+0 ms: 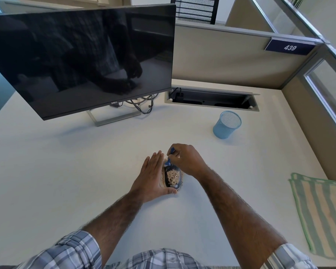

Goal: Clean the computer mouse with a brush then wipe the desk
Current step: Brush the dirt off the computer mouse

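A black computer mouse [172, 176] lies on the white desk [66, 171], its top speckled with pale crumbs, and more crumbs ring it. My left hand [153, 177] rests against the mouse's left side with straight fingers, thumb at its near end. My right hand [184, 159] pinches a small blue brush [169, 161] whose head touches the mouse's far end. A folded green and beige striped cloth [320, 212] lies at the desk's right edge.
A dark Dell monitor [81, 61] stands at the back left with cables behind its stand. A blue mesh cup [227, 125] sits at the back right, in front of an open cable tray [211, 99]. Partition walls close the back and right.
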